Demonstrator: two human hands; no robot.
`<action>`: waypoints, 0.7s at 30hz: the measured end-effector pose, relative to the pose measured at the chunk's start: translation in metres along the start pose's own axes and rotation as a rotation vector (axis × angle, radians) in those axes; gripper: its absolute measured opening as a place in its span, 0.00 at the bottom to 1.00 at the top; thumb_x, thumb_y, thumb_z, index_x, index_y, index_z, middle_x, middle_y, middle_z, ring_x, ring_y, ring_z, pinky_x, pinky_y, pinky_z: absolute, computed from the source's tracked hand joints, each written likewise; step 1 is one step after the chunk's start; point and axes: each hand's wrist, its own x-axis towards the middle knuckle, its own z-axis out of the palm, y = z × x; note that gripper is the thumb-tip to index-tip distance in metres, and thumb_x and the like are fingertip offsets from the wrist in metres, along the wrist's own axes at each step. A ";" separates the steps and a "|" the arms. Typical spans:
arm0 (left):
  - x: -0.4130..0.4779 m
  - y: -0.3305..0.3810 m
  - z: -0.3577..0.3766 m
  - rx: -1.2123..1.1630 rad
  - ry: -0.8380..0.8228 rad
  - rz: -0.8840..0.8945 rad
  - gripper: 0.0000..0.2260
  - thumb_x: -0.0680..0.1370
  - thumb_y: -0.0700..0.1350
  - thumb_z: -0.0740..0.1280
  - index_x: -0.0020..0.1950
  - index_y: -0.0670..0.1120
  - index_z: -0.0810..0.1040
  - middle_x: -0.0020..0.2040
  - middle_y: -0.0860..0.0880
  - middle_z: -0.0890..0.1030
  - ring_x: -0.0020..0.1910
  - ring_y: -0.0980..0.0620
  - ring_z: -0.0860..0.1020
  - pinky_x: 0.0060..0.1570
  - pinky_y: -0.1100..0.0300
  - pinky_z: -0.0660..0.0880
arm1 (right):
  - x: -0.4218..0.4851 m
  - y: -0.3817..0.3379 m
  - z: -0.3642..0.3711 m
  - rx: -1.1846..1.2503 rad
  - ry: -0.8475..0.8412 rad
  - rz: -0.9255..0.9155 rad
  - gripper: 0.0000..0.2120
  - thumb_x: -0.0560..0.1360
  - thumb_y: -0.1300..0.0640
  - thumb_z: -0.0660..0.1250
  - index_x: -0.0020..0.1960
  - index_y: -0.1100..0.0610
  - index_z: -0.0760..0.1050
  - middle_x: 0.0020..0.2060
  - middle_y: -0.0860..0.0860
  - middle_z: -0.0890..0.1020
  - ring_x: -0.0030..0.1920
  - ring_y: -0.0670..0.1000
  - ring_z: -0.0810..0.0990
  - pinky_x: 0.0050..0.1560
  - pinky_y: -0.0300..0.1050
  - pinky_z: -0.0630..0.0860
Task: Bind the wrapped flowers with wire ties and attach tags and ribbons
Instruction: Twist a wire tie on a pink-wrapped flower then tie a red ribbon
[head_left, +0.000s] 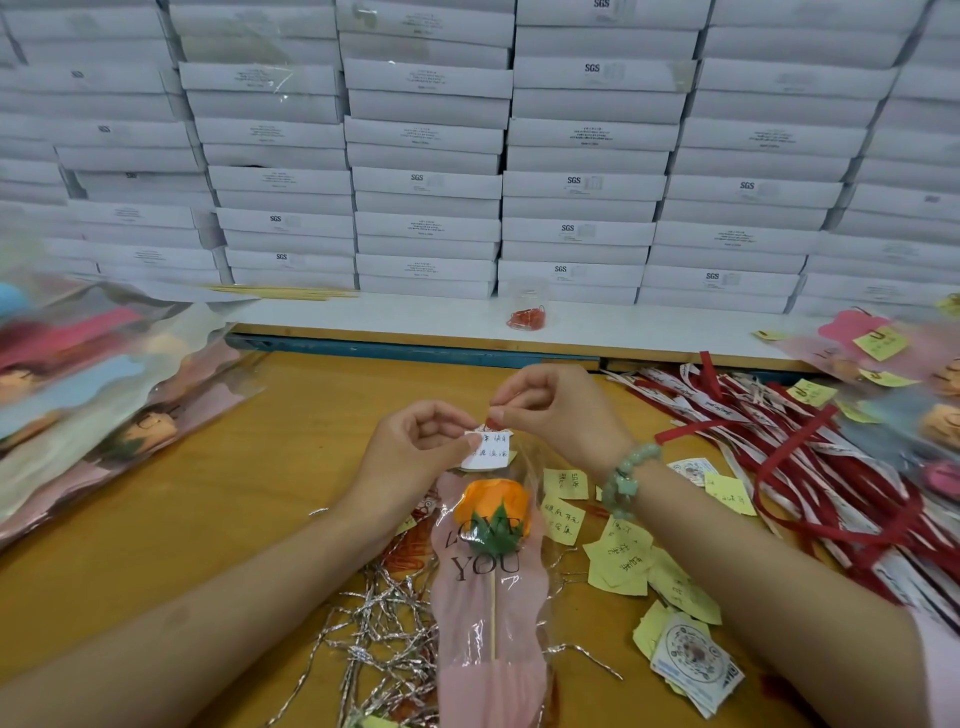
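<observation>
An orange flower (496, 512) lies in a pink and clear sleeve (491, 623) printed "LOVE YOU", stem toward me, on the wooden table (234, 493). At the sleeve's top edge, my left hand (415, 447) pinches a small white handwritten tag (488, 452). My right hand (556, 410), with a green bead bracelet on the wrist, pinches something small and red at the tag's top; I cannot tell what it is. Silver wire ties (384, 618) lie scattered left of the sleeve. Red and white ribbons (779, 457) are heaped at the right.
Yellow note tags (623, 561) and printed cards (693, 662) lie right of the sleeve. Wrapped flowers are piled at the left (104, 395) and far right (904, 364). A bag of red clips (527, 317) sits on a white ledge below stacked white boxes (426, 182).
</observation>
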 end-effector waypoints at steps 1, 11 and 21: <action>0.000 0.000 0.000 -0.003 -0.001 0.000 0.05 0.72 0.36 0.74 0.46 0.44 0.83 0.40 0.49 0.84 0.40 0.53 0.82 0.40 0.65 0.78 | 0.000 0.001 0.001 0.004 -0.010 0.004 0.03 0.72 0.59 0.74 0.44 0.56 0.82 0.33 0.48 0.86 0.38 0.43 0.84 0.44 0.33 0.78; -0.003 0.002 0.000 0.025 -0.001 -0.010 0.04 0.72 0.37 0.74 0.45 0.44 0.82 0.43 0.46 0.86 0.44 0.51 0.84 0.42 0.59 0.81 | 0.001 0.003 0.002 0.065 -0.042 0.054 0.02 0.74 0.58 0.72 0.44 0.56 0.82 0.34 0.49 0.86 0.39 0.45 0.85 0.50 0.44 0.80; -0.004 0.004 0.002 0.003 0.003 -0.005 0.04 0.72 0.35 0.73 0.44 0.42 0.82 0.41 0.47 0.85 0.42 0.52 0.83 0.42 0.62 0.80 | -0.001 -0.003 0.002 -0.008 -0.030 -0.021 0.02 0.74 0.58 0.72 0.44 0.57 0.82 0.34 0.49 0.86 0.38 0.45 0.85 0.48 0.41 0.81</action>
